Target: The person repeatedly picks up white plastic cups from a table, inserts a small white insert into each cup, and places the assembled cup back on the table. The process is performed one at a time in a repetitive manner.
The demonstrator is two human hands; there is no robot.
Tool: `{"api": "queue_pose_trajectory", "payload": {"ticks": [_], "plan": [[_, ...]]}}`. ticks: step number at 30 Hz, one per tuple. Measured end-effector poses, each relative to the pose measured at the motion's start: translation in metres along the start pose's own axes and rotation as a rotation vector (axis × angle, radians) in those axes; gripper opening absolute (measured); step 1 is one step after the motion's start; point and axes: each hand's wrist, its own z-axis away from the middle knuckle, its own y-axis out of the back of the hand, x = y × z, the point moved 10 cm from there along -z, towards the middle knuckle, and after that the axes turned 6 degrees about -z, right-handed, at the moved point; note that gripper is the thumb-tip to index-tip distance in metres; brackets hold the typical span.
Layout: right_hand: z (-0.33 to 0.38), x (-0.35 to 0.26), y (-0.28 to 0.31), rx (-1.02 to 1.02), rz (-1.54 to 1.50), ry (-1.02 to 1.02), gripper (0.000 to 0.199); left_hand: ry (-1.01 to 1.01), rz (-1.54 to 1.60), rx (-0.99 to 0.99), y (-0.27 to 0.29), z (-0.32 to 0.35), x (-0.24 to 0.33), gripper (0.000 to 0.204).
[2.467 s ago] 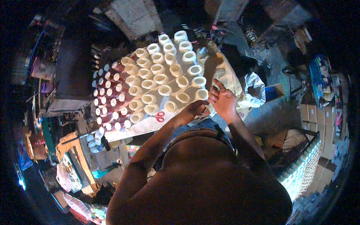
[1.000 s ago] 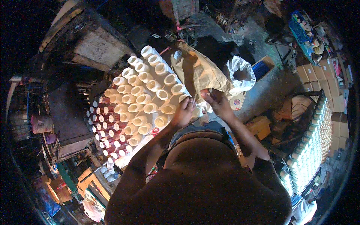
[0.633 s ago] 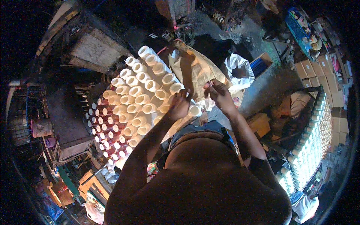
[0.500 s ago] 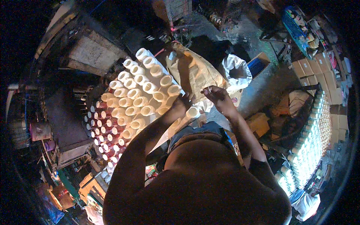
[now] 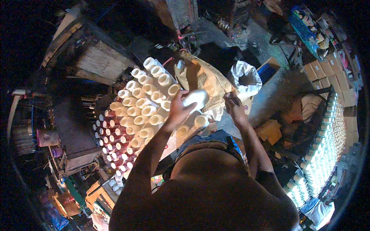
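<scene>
My left hand (image 5: 181, 110) is wrapped round a white tube (image 5: 196, 99), lifted over the rows and tilted to the right. Below and left of it stand several cream open-ended tubes (image 5: 143, 103) in close rows. One more open tube (image 5: 200, 121) stands just under my left hand, close to my body. Beside the brown paper sheet (image 5: 210, 75), my right hand (image 5: 234, 106) is closed with its fingertips pressed together; whatever is in them is hidden or too small to make out.
Several red tubes with pale ends (image 5: 115, 138) are packed at the left. A white sack with an open mouth (image 5: 246, 79) stands beyond my right hand, next to a carton with blue contents (image 5: 266, 69). Stacked cartons (image 5: 327, 71) and long rows of brightly lit tubes (image 5: 316, 161) line the right side.
My left hand has taken hold of a tube and raised it from the rows. My right hand has moved slightly right and away from the left one.
</scene>
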Motion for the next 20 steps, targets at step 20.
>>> {"api": "queue_pose_trajectory", "payload": {"ticks": [20], "plan": [[0.098, -0.181, -0.204, -0.567, 0.511, 0.598, 0.020, -0.138, 0.184, 0.210, 0.102, 0.064, 0.076, 0.068]]}}
